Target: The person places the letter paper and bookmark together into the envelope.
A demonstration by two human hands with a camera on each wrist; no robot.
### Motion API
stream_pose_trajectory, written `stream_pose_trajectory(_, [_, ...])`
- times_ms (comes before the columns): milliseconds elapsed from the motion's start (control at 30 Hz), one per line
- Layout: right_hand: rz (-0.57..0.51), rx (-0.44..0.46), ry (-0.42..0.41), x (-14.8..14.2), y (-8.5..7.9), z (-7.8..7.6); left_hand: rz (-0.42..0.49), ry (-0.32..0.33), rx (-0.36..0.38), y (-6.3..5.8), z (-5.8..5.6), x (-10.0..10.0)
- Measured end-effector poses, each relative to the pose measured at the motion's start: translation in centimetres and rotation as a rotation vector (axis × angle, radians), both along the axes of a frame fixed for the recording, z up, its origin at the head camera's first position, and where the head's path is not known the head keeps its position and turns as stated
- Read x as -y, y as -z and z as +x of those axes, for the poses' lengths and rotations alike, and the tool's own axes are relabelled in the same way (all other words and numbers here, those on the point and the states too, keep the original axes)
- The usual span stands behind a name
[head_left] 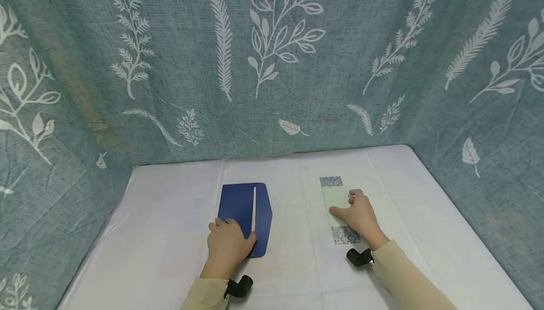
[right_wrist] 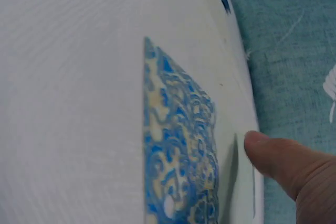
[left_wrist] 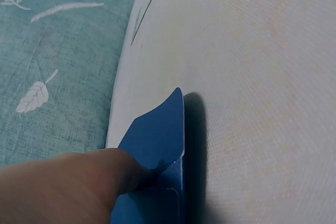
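Note:
In the head view, a dark blue envelope [head_left: 237, 201] lies on the white-covered table, its flap [head_left: 264, 210] folded out to the right and a narrow pale strip [head_left: 254, 208] along the mouth. My left hand [head_left: 227, 244] grips its near end, the thumb at the mouth. The left wrist view shows that thumb [left_wrist: 113, 169] against the blue envelope [left_wrist: 155, 135], with a shadow beside its edge. To the right lies a pale green card [head_left: 335, 198] with blue patterned ends. Over it, my right hand [head_left: 359, 213] spans the card, its thumb [right_wrist: 273, 156] apart from the fingers.
A white cloth [head_left: 170, 206] covers the table. Teal curtains [head_left: 182, 64] with white leaf prints rise behind it and at both sides. Each wrist carries a small black camera [head_left: 240, 286]. White cloth lies between the envelope and the card.

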State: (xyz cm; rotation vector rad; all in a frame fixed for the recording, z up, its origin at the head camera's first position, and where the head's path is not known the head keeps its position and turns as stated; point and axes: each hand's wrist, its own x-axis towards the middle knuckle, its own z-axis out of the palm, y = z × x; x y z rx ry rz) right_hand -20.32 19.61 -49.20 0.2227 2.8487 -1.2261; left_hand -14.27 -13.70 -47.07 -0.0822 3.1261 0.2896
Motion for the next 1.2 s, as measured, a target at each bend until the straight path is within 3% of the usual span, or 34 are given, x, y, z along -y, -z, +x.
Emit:
stream_pose_trajectory(567, [0.191,0.048,0.01,1.2,-1.6,0.3,-0.023,0.005,0.009,0.1,0.0,-0.2])
stream_pose_trajectory(1200, [0.238,0.08,0.018,2.3,-1.6,-0.5,-0.024,0.003,0.011,0.1,-0.1,-0.3])
